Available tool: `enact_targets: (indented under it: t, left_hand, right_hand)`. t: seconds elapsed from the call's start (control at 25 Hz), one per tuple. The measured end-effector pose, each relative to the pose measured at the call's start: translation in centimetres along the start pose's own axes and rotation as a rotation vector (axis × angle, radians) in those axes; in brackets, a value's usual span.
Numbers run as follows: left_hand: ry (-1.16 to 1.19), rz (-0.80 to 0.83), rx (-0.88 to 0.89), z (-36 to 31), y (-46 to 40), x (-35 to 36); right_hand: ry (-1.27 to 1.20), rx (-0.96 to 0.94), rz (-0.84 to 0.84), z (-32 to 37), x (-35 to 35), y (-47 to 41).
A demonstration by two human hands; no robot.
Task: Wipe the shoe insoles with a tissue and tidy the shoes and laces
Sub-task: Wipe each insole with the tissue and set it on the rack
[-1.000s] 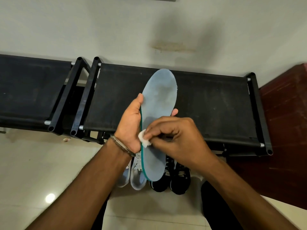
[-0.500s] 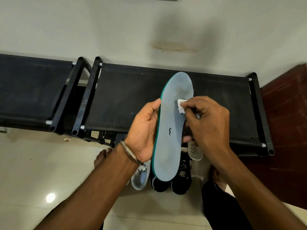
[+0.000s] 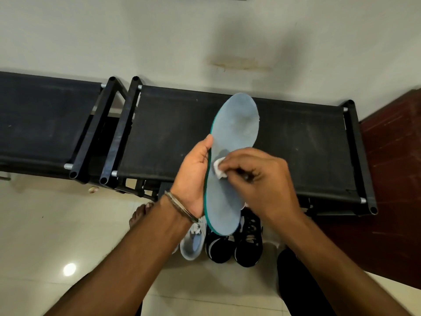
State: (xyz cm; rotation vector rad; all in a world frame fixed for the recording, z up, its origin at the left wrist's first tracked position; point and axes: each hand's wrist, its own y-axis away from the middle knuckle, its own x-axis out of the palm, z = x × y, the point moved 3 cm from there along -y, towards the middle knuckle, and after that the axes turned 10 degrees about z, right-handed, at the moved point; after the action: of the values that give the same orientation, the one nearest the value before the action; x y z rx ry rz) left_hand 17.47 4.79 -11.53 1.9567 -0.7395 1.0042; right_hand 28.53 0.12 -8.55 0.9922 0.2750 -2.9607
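my left hand [image 3: 193,174] grips the insole [image 3: 230,160], right hand [image 3: 257,179] pinches the tissue [image 3: 219,168] mid-wipe; shoes [image 3: 237,245] and laces untidied

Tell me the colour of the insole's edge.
Teal green along the edge of the insole, whose face is pale blue-grey; the head view shows it.

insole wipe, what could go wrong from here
The tissue is a small wad pinched by the right hand; hard rubbing might shred it. The left hand holds the insole only along one edge, so pressure could bend it or knock it onto the shoes below.
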Motion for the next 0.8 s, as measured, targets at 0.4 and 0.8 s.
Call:
enact_targets:
  t: [0.4, 0.8]
  left_hand:
    - [0.035, -0.031, 0.058, -1.4, 0.0, -0.7]
    - [0.05, -0.085, 0.122, -2.5, 0.1, -1.6]
  right_hand:
    - [-0.121, 0.009, 0.194, 1.3, 0.7, 0.3]
    - [-0.252, 0.015, 0.33, 1.8, 1.5, 0.4]
